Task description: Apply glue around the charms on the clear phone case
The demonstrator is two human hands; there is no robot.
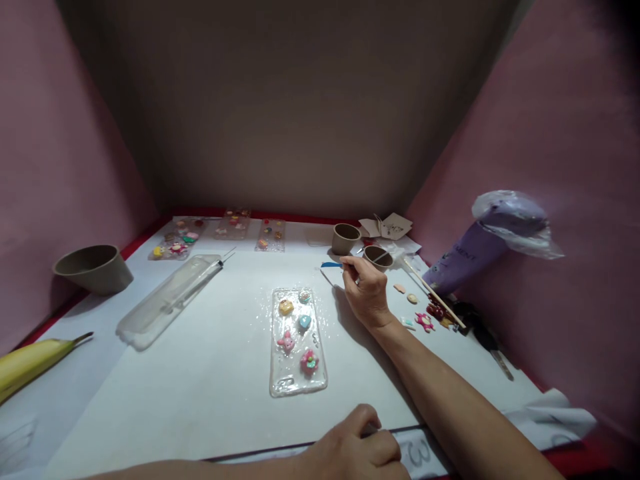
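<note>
A clear phone case point(295, 367) lies flat before me, glossy and wet-looking, with small charms stuck on it: a pink flower point(309, 361), a pink animal point(287, 341), a blue heart point(305, 322) and others. Beyond its upper right corner, my right hand point(367, 293) is closed in a pinch on a thin blue tool point(331, 265), whose full shape I cannot make out. A slender stick point(327, 277) points out just below it. At the table's near edge my left hand point(357, 447) is curled closed; whatever it grips is hidden.
Several decorated cases point(271, 235) lie along the back. A syringe point(193, 290) rests across a clear tray point(145, 323). Cups point(346, 239) stand near my right hand, another cup point(95, 270) at left. Loose charms point(425, 323), a purple bag point(465, 257) and tweezers point(500, 363) are right; a banana point(35, 360) left.
</note>
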